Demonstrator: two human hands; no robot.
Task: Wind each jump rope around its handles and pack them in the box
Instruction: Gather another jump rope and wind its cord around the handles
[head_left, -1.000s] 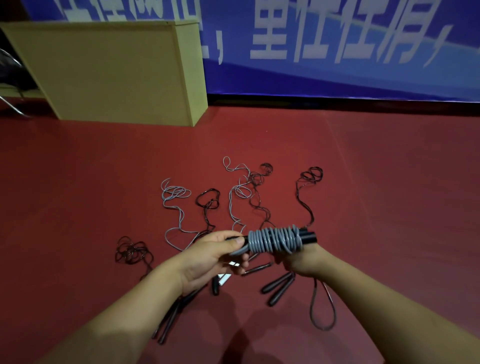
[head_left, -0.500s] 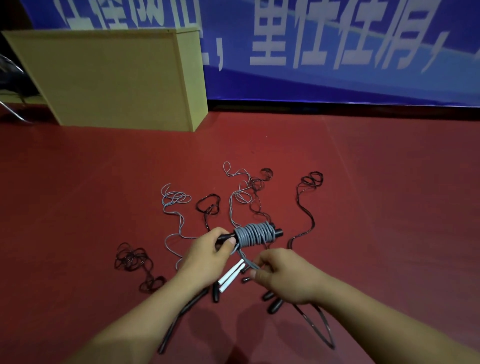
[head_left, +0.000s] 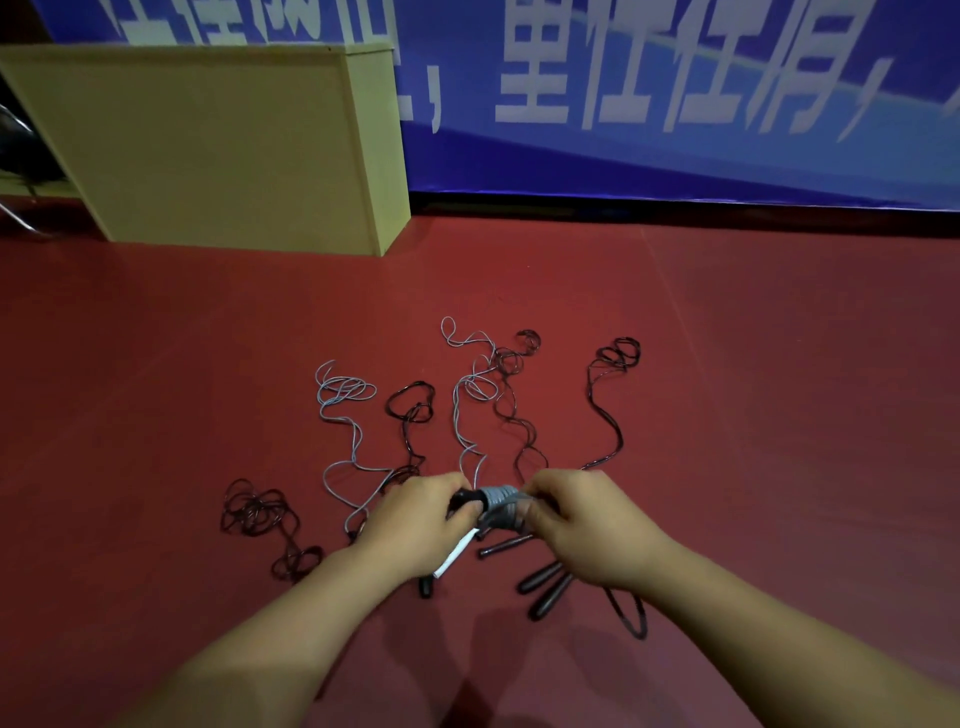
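Observation:
I hold a jump rope bundle (head_left: 500, 506): grey cord wound around black handles, held low over the red floor. My left hand (head_left: 421, 525) grips the black handle end on the left. My right hand (head_left: 582, 525) covers the bundle's right end, fingers curled on the cord. Several unwound jump ropes lie on the floor beyond: grey cords (head_left: 343, 395) and dark cords (head_left: 615, 358). Black handles (head_left: 545, 584) and a white handle (head_left: 457, 556) lie under my hands. No box for packing can be made out with certainty.
A tall yellow-green wooden cabinet (head_left: 218, 150) stands at the back left against a blue banner wall (head_left: 675, 104). A tangled dark rope (head_left: 254, 512) lies to the left. Red floor stretches right and left of the ropes.
My right hand left the bundle's right end, dropped below it with the loose cord, then came back up onto the bundle. The bundle moved lower and away from me.

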